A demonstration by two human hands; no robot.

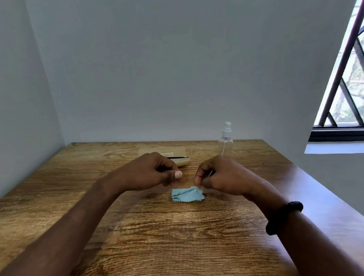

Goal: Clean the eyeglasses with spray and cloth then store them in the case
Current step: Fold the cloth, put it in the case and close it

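Case flat behind left hand, contents hidden; spray bottle upright. Right hand pinching thin stem above cloth; left fingers curled, grasp unclear.

I saw a brown surface streaked with darker wood grain. The cloth was light blue with a zigzag-cut edge. The case was tan, with pale lettering and 1 black strip. The spray bottle was clear, its nozzle white. The thin bit of the eyeglasses showing at the right hand looked pale grey. A black band circled that wrist. The walls were pale grey-blue, the window bars dark brown, the sill white.
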